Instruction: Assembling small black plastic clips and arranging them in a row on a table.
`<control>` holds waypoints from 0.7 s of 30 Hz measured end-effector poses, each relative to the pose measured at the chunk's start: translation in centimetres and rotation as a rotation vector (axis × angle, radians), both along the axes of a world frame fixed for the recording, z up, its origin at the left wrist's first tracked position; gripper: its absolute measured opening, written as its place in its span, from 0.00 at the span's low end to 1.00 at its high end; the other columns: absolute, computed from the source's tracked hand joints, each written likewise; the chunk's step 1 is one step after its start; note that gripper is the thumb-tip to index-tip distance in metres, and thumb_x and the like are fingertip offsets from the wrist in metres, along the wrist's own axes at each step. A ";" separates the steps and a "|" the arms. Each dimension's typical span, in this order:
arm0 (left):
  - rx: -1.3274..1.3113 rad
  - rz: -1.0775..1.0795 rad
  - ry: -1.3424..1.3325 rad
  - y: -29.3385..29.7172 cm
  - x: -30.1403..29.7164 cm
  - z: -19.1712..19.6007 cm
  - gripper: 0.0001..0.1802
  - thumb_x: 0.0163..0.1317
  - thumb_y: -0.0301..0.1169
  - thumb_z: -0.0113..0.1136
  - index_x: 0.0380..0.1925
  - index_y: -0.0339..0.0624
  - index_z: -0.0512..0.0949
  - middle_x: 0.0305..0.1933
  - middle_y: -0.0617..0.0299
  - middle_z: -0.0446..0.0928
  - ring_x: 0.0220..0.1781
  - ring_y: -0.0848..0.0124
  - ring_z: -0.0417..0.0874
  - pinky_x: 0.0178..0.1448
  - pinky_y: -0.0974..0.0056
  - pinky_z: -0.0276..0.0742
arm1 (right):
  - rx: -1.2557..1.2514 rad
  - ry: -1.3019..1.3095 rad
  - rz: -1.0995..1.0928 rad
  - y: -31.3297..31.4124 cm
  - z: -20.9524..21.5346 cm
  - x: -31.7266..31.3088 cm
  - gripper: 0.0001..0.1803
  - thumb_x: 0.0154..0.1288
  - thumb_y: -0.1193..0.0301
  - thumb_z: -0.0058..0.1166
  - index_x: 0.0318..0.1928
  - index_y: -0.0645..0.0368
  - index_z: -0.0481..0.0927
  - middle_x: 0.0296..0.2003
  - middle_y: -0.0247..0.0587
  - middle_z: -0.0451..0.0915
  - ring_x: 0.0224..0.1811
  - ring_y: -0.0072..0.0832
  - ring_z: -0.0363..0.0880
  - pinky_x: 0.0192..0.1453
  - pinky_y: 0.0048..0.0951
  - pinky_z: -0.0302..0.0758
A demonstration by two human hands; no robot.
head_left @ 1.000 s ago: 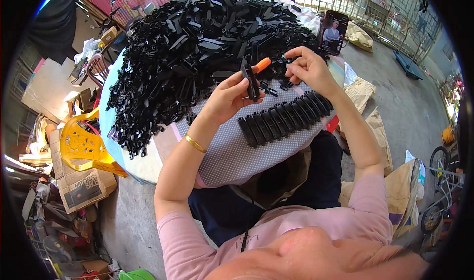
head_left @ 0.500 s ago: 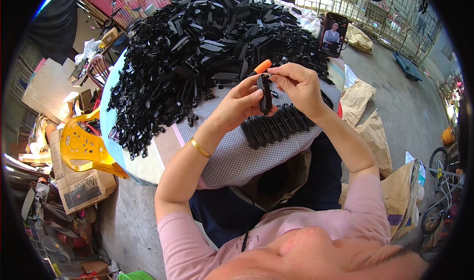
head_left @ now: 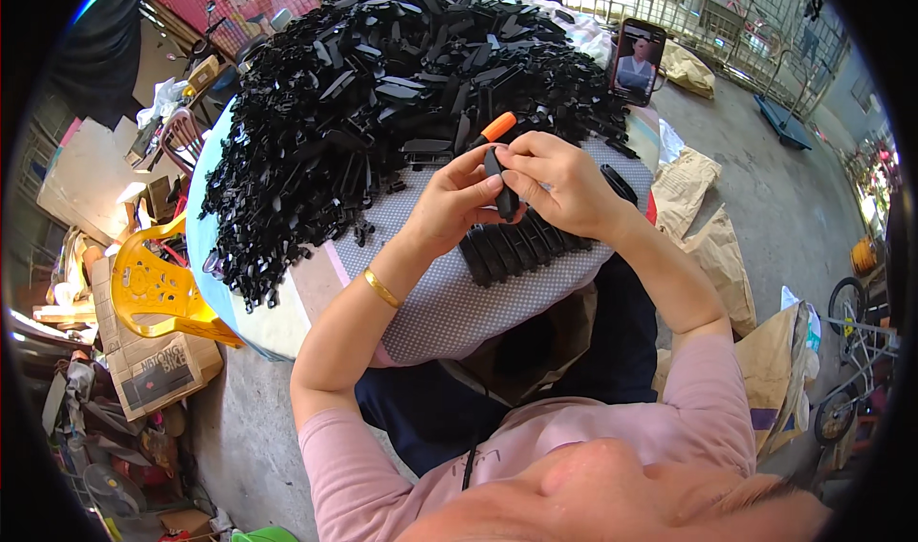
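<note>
A round counter [head_left: 411, 303] with a spotted cloth stands on a gray floor [head_left: 263, 427]. Above the cloth, the left hand [head_left: 454, 196] grips a small black part [head_left: 508, 205], and the right hand [head_left: 559, 184] pinches it too. An orange handle [head_left: 498, 127] pokes out just past them. A row of black parts [head_left: 526, 248] sits just below. Farther back is a big black pile [head_left: 382, 78], with a phone [head_left: 637, 64] near its right side.

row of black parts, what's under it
The row stands on dotted cloth, visible along its near edge. What lies directly beneath is covered, and the right hand hides some of the row.
</note>
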State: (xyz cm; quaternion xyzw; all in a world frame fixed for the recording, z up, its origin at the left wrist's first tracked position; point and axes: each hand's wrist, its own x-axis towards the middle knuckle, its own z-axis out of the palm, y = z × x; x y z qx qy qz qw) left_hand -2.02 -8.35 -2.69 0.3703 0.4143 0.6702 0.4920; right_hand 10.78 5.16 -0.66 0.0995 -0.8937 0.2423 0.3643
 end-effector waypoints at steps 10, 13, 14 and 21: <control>0.042 0.043 -0.065 -0.1 2.2 1.2 0.26 0.66 0.32 0.49 0.64 0.44 0.58 0.47 0.62 0.74 0.45 0.68 0.80 0.51 0.60 0.79 | 0.094 0.202 -0.163 -1.8 -0.3 1.8 0.23 0.48 0.73 0.61 0.48 0.65 0.76 0.37 0.42 0.75 0.38 0.36 0.74 0.43 0.33 0.70; 0.086 0.078 0.181 0.0 2.3 -0.2 0.27 0.67 0.36 0.49 0.65 0.46 0.57 0.63 0.59 0.61 0.60 0.68 0.70 0.57 0.63 0.72 | 0.007 0.172 -0.176 -0.3 -0.1 3.4 0.21 0.49 0.75 0.57 0.48 0.59 0.76 0.35 0.43 0.77 0.35 0.37 0.77 0.39 0.34 0.74; 0.058 0.097 0.240 -0.2 2.3 0.2 0.30 0.66 0.38 0.50 0.66 0.48 0.55 0.65 0.57 0.55 0.61 0.69 0.67 0.58 0.64 0.71 | -0.160 0.115 -0.218 0.3 0.1 4.2 0.20 0.50 0.75 0.57 0.48 0.58 0.77 0.35 0.44 0.78 0.33 0.39 0.77 0.38 0.34 0.75; -0.140 0.343 0.251 0.9 -0.1 -0.2 0.25 0.67 0.38 0.49 0.60 0.41 0.62 0.52 0.55 0.70 0.53 0.67 0.74 0.53 0.60 0.74 | -0.060 -0.366 -0.695 9.5 -2.2 9.3 0.20 0.49 0.72 0.59 0.45 0.59 0.79 0.25 0.41 0.75 0.26 0.29 0.73 0.34 0.27 0.71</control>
